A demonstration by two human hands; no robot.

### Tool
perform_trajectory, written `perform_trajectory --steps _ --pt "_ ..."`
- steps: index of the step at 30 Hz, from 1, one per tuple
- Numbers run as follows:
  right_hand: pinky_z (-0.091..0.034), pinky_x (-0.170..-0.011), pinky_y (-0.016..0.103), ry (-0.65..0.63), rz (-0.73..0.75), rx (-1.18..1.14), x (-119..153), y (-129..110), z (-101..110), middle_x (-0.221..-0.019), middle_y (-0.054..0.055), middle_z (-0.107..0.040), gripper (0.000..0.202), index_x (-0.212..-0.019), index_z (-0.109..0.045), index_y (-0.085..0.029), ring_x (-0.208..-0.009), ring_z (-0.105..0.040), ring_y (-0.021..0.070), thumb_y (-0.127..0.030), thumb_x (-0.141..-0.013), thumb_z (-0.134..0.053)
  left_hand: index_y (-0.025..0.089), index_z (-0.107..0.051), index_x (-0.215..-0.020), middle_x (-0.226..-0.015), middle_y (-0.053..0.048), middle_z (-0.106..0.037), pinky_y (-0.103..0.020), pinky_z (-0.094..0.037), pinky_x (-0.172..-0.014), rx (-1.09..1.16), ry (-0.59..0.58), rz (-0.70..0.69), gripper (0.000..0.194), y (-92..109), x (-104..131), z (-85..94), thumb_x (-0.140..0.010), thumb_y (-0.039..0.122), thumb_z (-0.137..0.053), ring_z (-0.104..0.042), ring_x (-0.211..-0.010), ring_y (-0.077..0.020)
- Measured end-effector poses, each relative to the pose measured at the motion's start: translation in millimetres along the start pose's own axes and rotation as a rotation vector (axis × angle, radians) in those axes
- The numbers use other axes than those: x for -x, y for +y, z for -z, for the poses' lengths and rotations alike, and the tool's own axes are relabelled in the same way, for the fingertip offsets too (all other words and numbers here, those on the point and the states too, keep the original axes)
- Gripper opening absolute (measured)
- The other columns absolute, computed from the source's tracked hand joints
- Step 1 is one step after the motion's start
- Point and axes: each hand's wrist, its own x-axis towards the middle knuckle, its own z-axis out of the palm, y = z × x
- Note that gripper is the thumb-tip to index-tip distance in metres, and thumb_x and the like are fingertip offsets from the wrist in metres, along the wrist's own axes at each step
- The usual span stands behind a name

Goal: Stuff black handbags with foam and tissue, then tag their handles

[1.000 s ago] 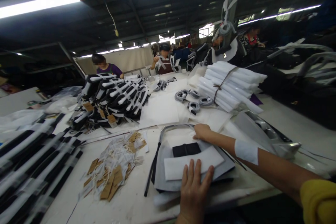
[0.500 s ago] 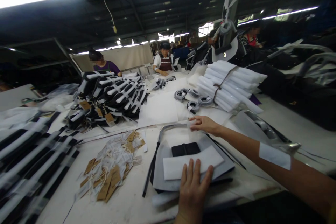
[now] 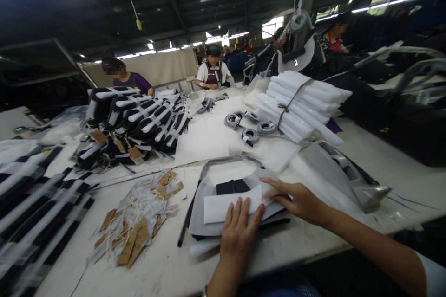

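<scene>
In front of me on the table lies a flat grey bag-like piece point(image 3: 198, 220) with black edges and a wrapped strap loop at its far side. A small black folded piece point(image 3: 232, 187) rests on it, with a white foam strip point(image 3: 214, 209) just nearer to me. My left hand point(image 3: 240, 227) lies over the strip's near edge, fingers stretched out. At the strip's right end my right hand point(image 3: 296, 199) has its thumb and fingers closed on a thin whitish sheet point(image 3: 267, 191). Under the right palm the sheet's edge is hidden.
Tags with strings point(image 3: 135, 232) are heaped to the left. Beyond them are stacked black-and-white wrapped pieces point(image 3: 146, 120). Grey strap coils point(image 3: 250, 136) and a tied bundle of white foam rolls point(image 3: 289, 106) lie farther back. A grey wrapped piece point(image 3: 344, 171) is at right. Co-workers sit across the table.
My right hand has come from the bag piece's far edge toward me, to the white strip's right end. My left hand stays on the strip. The view has shifted slightly.
</scene>
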Motion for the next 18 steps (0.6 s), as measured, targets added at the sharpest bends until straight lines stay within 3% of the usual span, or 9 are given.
perform_trajectory --steps 3,7,13,18 --pt "-0.050 -0.105 0.037 0.041 0.199 0.163 19 7 -13 -0.127 0.006 -0.069 0.049 -0.145 -0.049 -0.029 -0.113 -0.067 0.0209 -0.020 -0.097 -0.052 0.032 -0.043 -0.148 -0.143 -0.005 -0.057 -0.044 -0.048 -0.108 0.010 -0.017 -0.004 0.050 -1 0 1.1 -0.099 0.021 -0.050 -0.052 -0.134 -0.0254" --pt "-0.041 -0.115 0.042 0.088 0.444 0.265 35 22 -26 -0.122 0.007 -0.071 0.057 -0.150 -0.042 -0.029 -0.119 -0.064 0.0196 -0.011 -0.096 -0.049 0.026 -0.045 -0.147 -0.143 -0.004 -0.057 -0.043 -0.046 -0.111 -0.002 -0.084 -0.004 0.051 4 -7 9.7 -0.098 0.015 -0.048 -0.052 -0.134 -0.0245" --pt "-0.040 -0.115 0.046 0.144 0.527 0.303 43 40 -38 -0.112 0.006 -0.075 0.061 -0.152 -0.037 -0.026 -0.119 -0.064 0.0180 -0.004 -0.096 -0.043 0.028 -0.030 -0.154 -0.144 -0.010 -0.056 -0.045 -0.052 -0.102 -0.127 -0.161 0.007 0.062 17 -21 19.4 -0.096 0.017 -0.051 -0.055 -0.130 -0.0286" --pt "-0.043 -0.112 0.053 0.093 0.596 0.328 53 19 -27 -0.122 0.009 -0.071 0.044 -0.137 -0.058 -0.025 -0.132 -0.053 0.0247 -0.012 -0.096 -0.048 0.034 -0.040 -0.149 -0.158 0.002 -0.038 -0.043 -0.049 -0.105 -0.092 -0.077 -0.075 0.047 14 -15 15.4 -0.103 0.030 -0.041 -0.050 -0.134 -0.0245"
